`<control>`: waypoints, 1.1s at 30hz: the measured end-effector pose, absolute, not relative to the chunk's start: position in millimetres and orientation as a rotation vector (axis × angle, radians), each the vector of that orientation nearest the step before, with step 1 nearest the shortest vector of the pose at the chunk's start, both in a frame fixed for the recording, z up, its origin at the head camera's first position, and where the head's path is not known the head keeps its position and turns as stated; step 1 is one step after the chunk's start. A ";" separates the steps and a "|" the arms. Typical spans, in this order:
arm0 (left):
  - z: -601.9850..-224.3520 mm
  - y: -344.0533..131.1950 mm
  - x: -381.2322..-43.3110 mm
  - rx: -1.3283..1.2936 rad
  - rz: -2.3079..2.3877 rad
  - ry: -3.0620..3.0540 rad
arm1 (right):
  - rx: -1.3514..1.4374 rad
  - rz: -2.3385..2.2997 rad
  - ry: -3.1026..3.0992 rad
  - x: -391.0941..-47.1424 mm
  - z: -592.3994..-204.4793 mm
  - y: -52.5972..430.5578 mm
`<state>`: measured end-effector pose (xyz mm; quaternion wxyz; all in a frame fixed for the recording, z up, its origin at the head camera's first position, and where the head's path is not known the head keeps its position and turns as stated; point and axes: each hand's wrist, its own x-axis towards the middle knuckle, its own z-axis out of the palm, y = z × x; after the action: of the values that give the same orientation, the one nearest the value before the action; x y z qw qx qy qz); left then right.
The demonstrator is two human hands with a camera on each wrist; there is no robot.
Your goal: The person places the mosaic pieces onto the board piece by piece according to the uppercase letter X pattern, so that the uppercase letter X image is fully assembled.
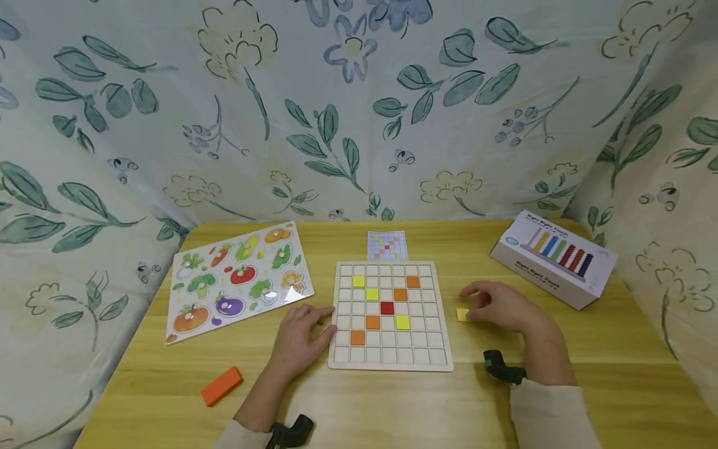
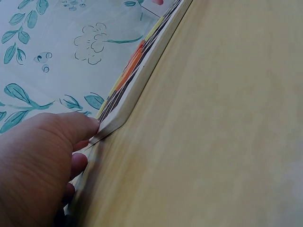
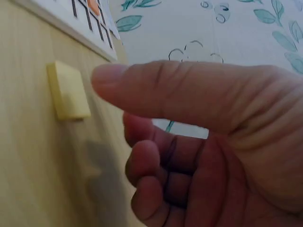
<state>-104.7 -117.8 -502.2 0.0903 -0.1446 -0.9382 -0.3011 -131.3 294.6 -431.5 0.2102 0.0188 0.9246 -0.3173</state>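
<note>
A square wooden grid board (image 1: 392,366) lies in the middle of the table. It carries three yellow tiles, several orange tiles (image 1: 400,294) and one red tile (image 1: 387,308). My left hand (image 1: 296,340) rests at the board's left edge, its thumb and index fingertip touching the rim; in the left wrist view the thumb (image 2: 71,126) is against the board's edge. To the right of the board, my right hand (image 1: 502,307) is over a loose yellow tile (image 1: 462,315). Seen from the right wrist, a small gap separates the thumb (image 3: 161,87) from that tile (image 3: 71,90); the index finger is mostly hidden.
A small pattern card (image 1: 387,245) lies behind the board. At the left are a vegetable puzzle board (image 1: 241,280) and an orange block (image 1: 222,386). A white box (image 1: 552,259) stands back right. Floral cloth (image 1: 336,125) hangs behind the table.
</note>
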 end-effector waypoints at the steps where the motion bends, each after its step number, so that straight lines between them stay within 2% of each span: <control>1: -502.5 -118.1 -104.5 -0.431 -0.898 -2.786 | 0.066 -0.879 2.557 -130.6 -432.0 296.3; 18: -504.3 -118.7 -104.9 -0.423 -0.903 -2.780 | 0.112 -0.866 2.503 -131.6 -442.7 296.6; 33: -503.9 -118.3 -104.9 -0.431 -0.888 -2.783 | -0.103 -0.908 2.520 -129.4 -432.3 285.0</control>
<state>-104.9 -118.3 -503.9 0.0944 -0.1454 -0.9382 -0.2994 -129.4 285.0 -432.3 0.2288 -0.0373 0.9152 -0.3296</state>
